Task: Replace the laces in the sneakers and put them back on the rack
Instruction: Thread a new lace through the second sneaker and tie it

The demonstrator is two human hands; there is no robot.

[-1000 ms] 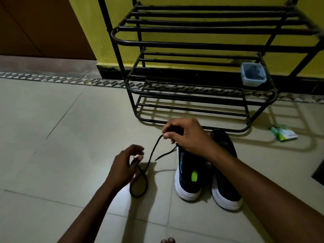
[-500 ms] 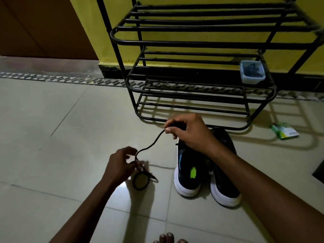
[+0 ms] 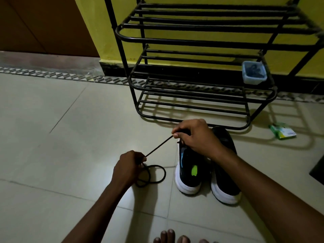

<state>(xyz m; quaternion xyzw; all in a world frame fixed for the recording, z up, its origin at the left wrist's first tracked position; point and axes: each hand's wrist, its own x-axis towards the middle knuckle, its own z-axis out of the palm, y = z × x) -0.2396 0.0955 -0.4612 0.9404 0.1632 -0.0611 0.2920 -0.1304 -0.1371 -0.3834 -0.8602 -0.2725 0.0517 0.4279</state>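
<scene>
The lace [image 3: 158,146] is now tight, pinched by left grip [image 3: 127,168] and right grip [image 3: 194,135]; a hard tug might slip it free.

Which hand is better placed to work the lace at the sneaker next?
Right, probably: the right hand pinches the lace directly above the sneaker; the left hand grips its looped slack beside it.

sneakers [image 3: 206,169] on floor before rack [image 3: 201,67] — lace [image 3: 154,174] left, tub [image 3: 254,72] on shelf

Black white-soled sneakers [image 3: 225,174] before metal rack [image 3: 192,44]; taut black lace [image 3: 157,148] beside.
</scene>
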